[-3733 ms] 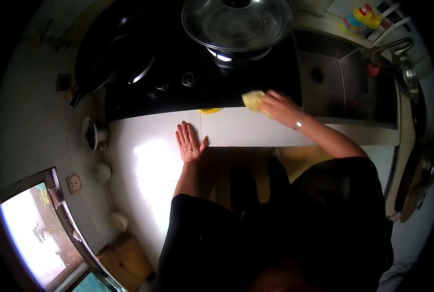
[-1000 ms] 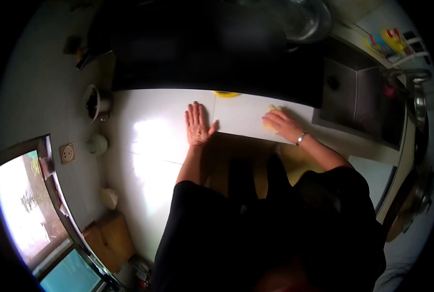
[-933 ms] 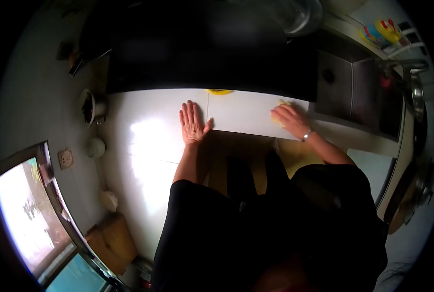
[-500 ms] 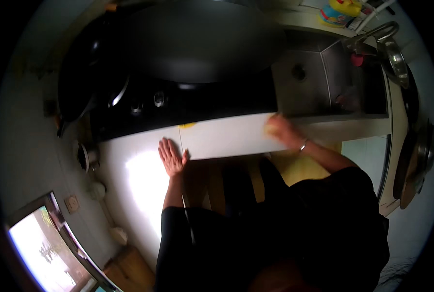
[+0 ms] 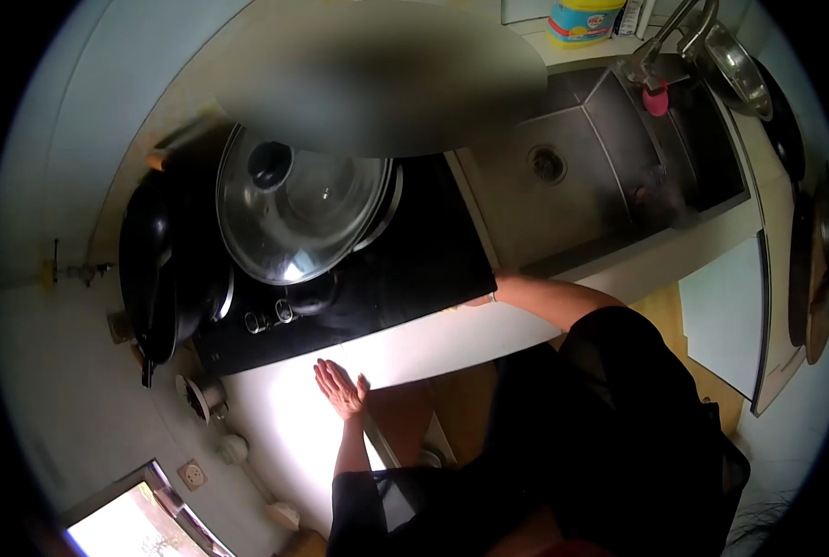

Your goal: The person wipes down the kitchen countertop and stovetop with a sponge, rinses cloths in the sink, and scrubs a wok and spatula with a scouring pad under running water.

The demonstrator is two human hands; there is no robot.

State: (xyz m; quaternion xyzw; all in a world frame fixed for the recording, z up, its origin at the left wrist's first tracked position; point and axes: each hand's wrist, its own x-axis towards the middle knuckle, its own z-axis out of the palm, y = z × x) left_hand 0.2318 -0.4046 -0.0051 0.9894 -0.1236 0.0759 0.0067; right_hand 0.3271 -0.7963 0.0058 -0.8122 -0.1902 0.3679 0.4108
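My left hand (image 5: pixel 343 390) rests on the white countertop (image 5: pixel 414 353) in front of the stove, its fingers stretched out and its palm down. My right hand (image 5: pixel 477 299) is at the front right corner of the black glass stovetop (image 5: pixel 424 269). The fingers of that hand look curled and are partly hidden. A small yellowish patch shows by their tips; I cannot make out what it is. On the stove, a pot with a glass lid (image 5: pixel 303 218) stands beyond my hands.
A dark wok (image 5: pixel 150 269) stands at the left of the stove. To the right is a steel sink (image 5: pixel 526 213) with a faucet (image 5: pixel 651 56). A yellow bottle with a blue label (image 5: pixel 581 23) is behind it. A large blurred grey oval (image 5: pixel 386 74) covers part of the stove's far side.
The view has shifted and brightened, showing the glass lid. My right hand has moved from the counter by the sink to the stove's corner. My left hand stays flat on the counter.
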